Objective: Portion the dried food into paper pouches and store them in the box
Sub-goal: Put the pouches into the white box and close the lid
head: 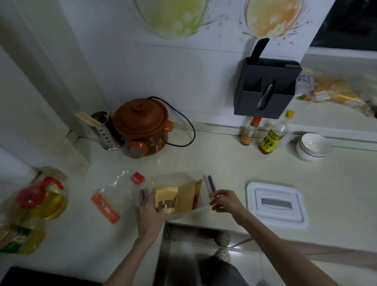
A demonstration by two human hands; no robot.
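A clear plastic box [198,209] stands at the counter's front edge. Inside it stand brown paper pouches [187,195], one with a window showing dark dried food [166,203]. My left hand [149,212] rests against the box's left side, its fingers along the wall. My right hand [225,201] hovers at the box's right end and pinches a thin dark and white tool [210,185], blurred, that points away from me. The box's white lid [276,205] lies flat on the counter to the right.
An emptied clear bag with orange print [114,195] lies left of the box. Oil bottles [41,198] sit at the far left. Behind are a clay cooker [141,127], two sauce bottles [270,135], white bowls [312,147] and a wall knife rack [264,90].
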